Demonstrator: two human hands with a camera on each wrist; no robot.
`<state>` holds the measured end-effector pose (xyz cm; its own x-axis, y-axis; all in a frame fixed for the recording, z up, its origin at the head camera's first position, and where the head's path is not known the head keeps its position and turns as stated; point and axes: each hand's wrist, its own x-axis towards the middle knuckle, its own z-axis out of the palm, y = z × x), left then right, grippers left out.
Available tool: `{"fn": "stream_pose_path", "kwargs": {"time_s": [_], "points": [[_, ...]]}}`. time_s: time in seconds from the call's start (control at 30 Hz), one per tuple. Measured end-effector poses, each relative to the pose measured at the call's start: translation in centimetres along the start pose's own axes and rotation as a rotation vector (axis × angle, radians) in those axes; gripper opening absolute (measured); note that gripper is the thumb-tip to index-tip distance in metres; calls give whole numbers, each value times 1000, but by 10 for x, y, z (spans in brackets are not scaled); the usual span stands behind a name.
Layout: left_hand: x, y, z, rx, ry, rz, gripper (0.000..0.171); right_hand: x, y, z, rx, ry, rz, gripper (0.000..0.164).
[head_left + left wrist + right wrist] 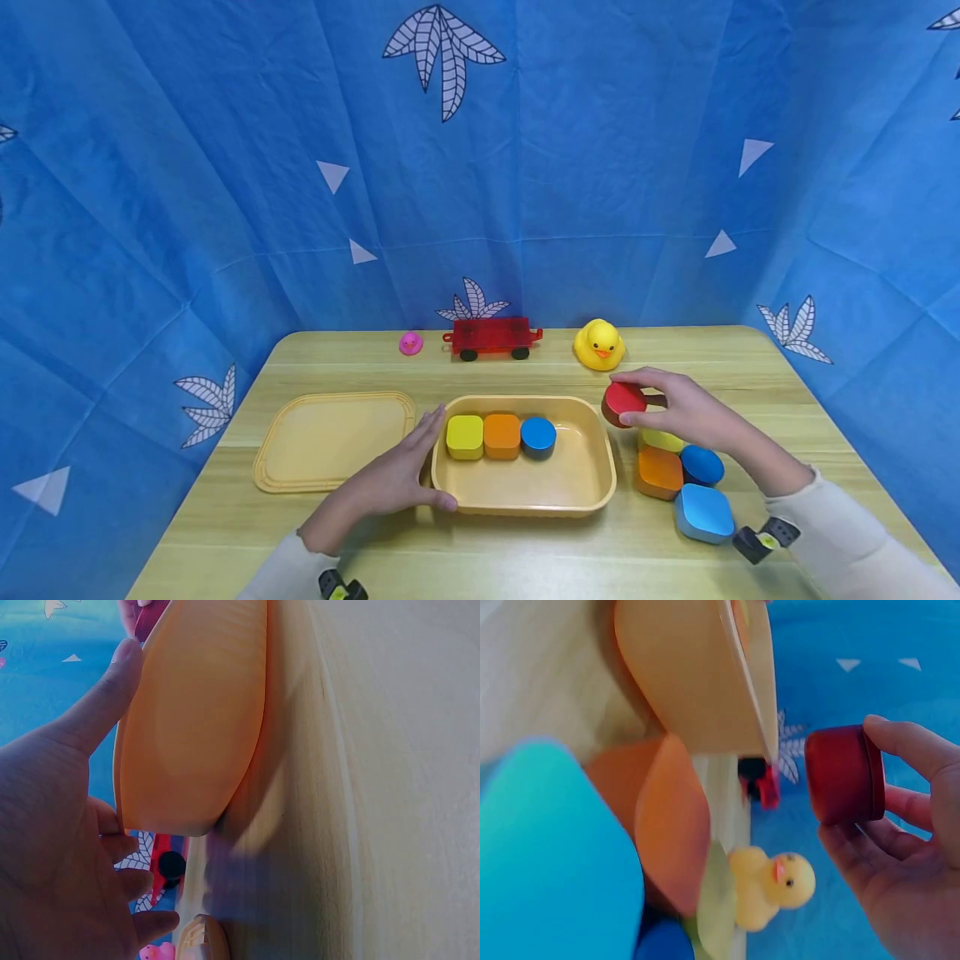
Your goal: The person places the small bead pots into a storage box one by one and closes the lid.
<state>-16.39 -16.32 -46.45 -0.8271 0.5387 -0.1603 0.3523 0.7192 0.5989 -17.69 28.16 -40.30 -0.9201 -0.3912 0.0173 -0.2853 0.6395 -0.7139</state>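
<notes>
With fingers spread, the left grip (397, 473) touches the tray (566, 485) at nine o'clock, perhaps steadying it, while the right grip (678, 407) pinches a red block (622, 403) at two.

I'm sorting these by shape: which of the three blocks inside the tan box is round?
The blue block inside the tan box, at the row's right end; the yellow block and orange block are square with rounded corners.
</notes>
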Motion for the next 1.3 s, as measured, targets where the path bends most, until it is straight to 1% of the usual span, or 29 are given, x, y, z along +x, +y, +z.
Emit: {"fn": "stream_pose_path", "kwargs": {"time_s": [0.13,0.37,0.5,0.73,1.0,1.07,1.3], "points": [[0,0,0,4,2,3,134,5,-5,13,15,3,-3,66],[1,-2,0,8,3,9,134,10,-7,36,29,60,-83,59],[0,-2,0,8,0,5,134,12,-7,46,8,76,-85,60],[0,-1,0,9,-3,5,133,17,-8,59,-17,50,-85,61],[0,0,0,4,-1,5,134,19,-2,70,-14,3,-19,62],[0,0,0,3,-1,5,134,20,-1,71,-18,-6,-16,62],[0,1,-1,5,0,6,135,22,1,76,-72,-26,-75,60]]}}
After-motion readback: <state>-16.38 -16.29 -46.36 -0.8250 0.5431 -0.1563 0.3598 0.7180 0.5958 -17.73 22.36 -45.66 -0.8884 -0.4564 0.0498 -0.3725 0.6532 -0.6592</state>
